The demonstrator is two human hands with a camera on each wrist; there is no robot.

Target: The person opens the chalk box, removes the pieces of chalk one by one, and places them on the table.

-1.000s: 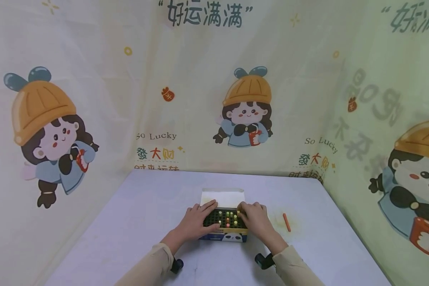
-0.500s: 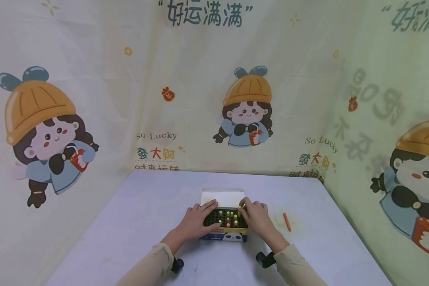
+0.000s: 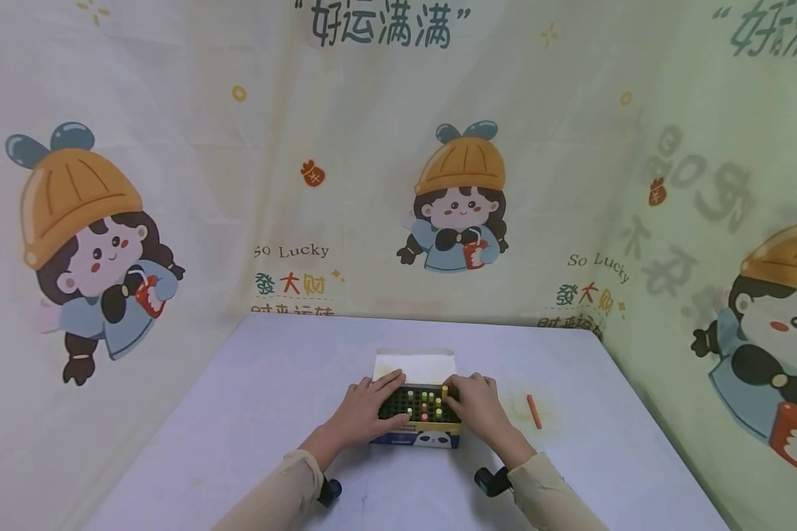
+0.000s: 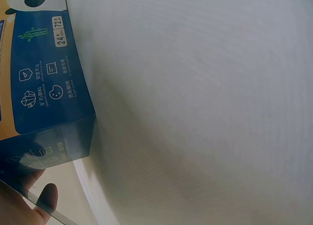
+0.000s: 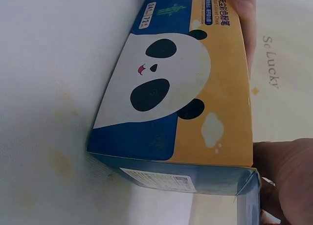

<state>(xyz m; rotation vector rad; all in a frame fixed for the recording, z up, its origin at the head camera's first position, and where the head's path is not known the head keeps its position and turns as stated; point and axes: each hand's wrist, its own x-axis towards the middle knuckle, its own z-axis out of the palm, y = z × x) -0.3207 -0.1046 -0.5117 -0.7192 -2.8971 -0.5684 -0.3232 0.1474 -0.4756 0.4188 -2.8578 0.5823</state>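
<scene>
An open crayon box (image 3: 417,428) with a panda printed on its front sits near the middle of the white table (image 3: 252,413), its lid flap folded back toward the far side. Inside, a dark tray holds a scatter of upright crayons, yellow, green and red tips showing, with many holes bare.

The left hand (image 3: 365,409) lies over the box's left edge, fingers fairly straight and spread across the tray's corner, steadying it rather than gripping anything. The right hand (image 3: 473,404) covers the box's right edge; its fingers curl in at the far right corner of the tray, right at a yellow crayon (image 3: 444,389) that stands on end, long axis vertical. Whether the fingertips actually pinch that crayon I cannot tell, since the knuckles hide the contact.

A loose orange crayon (image 3: 534,411) lies flat on the table to the right of the box, apart from it and nearer the right hand, its long axis running roughly away from the person.

The right wrist view shows the panda panel (image 5: 168,85) close up.
</scene>
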